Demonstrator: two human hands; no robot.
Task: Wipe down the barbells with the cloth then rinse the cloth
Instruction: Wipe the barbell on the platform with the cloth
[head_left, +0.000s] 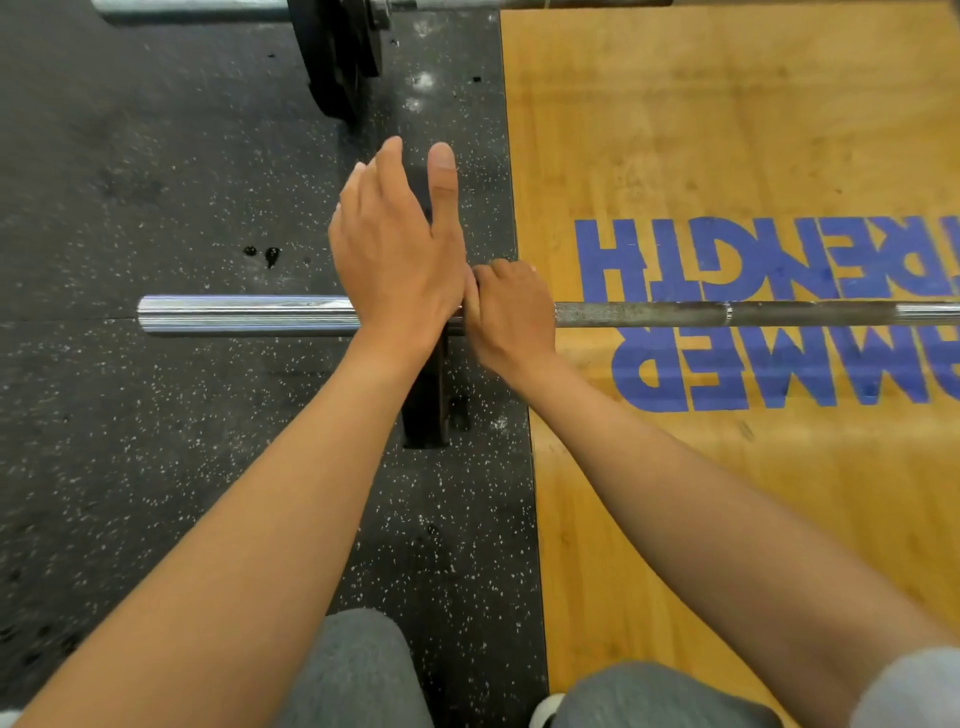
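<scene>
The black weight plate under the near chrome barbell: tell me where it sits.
In the head view the black weight plate stands on edge at centre, on the speckled rubber floor beside the wooden platform, below both hands.

Under me lies a black rubber floor flecked with white specks, and two small dark spots sit on it to my left. To my right, flush against the rubber, is a yellow wooden platform with big blue letters printed on it, upside down from where I crouch and cut off at the right edge. My knees in grey trousers show at the bottom, and the white toe of a shoe peeks out between them.
</scene>
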